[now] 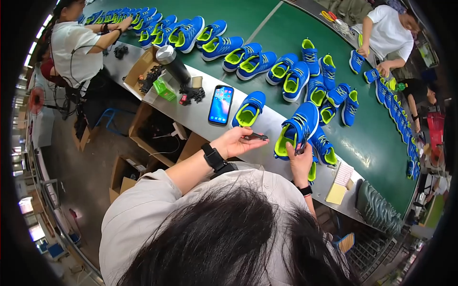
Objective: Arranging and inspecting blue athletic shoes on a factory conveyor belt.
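Note:
My left hand is palm up with its fingers stretched out, and a small black plastic piece lies across them. My right hand is closed at the collar of a blue sneaker with a lime-green lining, its toe pointing away from me. A small dark piece shows by the right fingers; its kind is hard to make out. Just beyond my left hand another blue sneaker stands on the metal table edge.
A phone, a dark flask, a green box and black pieces lie left. Blue sneakers line the green table. Yellow pad at right. Co-workers sit at left and far right.

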Tool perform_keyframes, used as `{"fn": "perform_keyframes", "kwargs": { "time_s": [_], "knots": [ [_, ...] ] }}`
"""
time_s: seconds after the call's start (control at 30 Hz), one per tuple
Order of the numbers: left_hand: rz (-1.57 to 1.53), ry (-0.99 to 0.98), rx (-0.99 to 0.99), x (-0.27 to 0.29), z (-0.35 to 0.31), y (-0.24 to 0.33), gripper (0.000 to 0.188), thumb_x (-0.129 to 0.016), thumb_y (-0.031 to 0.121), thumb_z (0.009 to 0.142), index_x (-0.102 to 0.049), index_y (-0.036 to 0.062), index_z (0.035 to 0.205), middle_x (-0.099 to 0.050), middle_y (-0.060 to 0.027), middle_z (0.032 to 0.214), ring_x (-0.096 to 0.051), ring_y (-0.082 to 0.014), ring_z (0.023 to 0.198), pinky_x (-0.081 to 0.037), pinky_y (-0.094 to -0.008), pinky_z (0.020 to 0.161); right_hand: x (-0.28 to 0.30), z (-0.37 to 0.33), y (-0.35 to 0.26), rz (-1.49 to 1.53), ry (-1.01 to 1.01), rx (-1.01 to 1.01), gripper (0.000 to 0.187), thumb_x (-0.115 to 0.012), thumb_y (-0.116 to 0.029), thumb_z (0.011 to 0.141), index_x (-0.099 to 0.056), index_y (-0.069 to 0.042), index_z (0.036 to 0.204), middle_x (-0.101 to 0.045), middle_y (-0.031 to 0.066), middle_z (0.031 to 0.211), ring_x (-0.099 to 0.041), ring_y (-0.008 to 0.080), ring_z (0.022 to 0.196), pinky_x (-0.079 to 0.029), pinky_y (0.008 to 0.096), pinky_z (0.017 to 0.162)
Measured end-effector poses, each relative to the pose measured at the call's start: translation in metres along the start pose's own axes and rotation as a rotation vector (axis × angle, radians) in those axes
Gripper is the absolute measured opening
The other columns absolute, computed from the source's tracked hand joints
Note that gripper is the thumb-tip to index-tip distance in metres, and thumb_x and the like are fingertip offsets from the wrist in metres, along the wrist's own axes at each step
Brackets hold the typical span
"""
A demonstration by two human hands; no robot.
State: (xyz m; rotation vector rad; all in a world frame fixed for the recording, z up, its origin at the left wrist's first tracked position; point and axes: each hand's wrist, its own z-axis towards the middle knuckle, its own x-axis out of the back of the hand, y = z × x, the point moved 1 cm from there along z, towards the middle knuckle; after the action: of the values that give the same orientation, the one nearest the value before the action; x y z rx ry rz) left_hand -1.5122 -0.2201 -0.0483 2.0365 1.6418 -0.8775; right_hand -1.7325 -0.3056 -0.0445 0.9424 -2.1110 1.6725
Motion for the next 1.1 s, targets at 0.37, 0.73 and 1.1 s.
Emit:
{"fn": "perform_keyframes", "kwargs": {
  "time_s": [0.37,0.73,1.1],
  "knots": [
    [0.087,-0.011,-0.098,-0.009,0.011,-0.02,0.004,-0.042,0.009,0.099,-0.039,0.0058,0.097,-0.052,-0.0232,0.117,-0.053,-0.0367,0.113,-0.049,-0.0433,0.1,-0.012,-0.005,-0.017,0.018,0.338,0.088,0.067,-0.081,-0.042,0.068,-0.047,0.003,0.103,-0.058,0.0141,0.09,-0.059,0.0269,0.078,-0.046,0.0362,0.072],
    [0.329,-0.031,-0.148,-0.017,0.013,-0.033,0.008,-0.045,0.014,0.099,-0.04,0.0101,0.094,-0.052,-0.0168,0.118,-0.056,-0.0287,0.109,-0.051,-0.0396,0.098,-0.005,-0.004,-0.037,-0.051,0.385,0.106,0.065,-0.083,-0.036,0.066,-0.049,0.002,0.106,-0.061,0.0168,0.097,-0.062,0.0336,0.087,-0.048,0.0393,0.076],
    [0.2,-0.029,0.028,0.0,0.029,-0.035,0.013,-0.037,0.015,0.101,-0.04,0.0044,0.109,-0.049,-0.0268,0.127,-0.052,-0.0396,0.118,-0.047,-0.0495,0.1,-0.019,0.029,0.032,-0.063,0.293,-0.147,0.065,-0.076,-0.051,0.07,-0.055,0.005,0.096,-0.064,0.023,0.087,-0.063,0.0396,0.084,-0.048,0.0439,0.074]
  ]
}}
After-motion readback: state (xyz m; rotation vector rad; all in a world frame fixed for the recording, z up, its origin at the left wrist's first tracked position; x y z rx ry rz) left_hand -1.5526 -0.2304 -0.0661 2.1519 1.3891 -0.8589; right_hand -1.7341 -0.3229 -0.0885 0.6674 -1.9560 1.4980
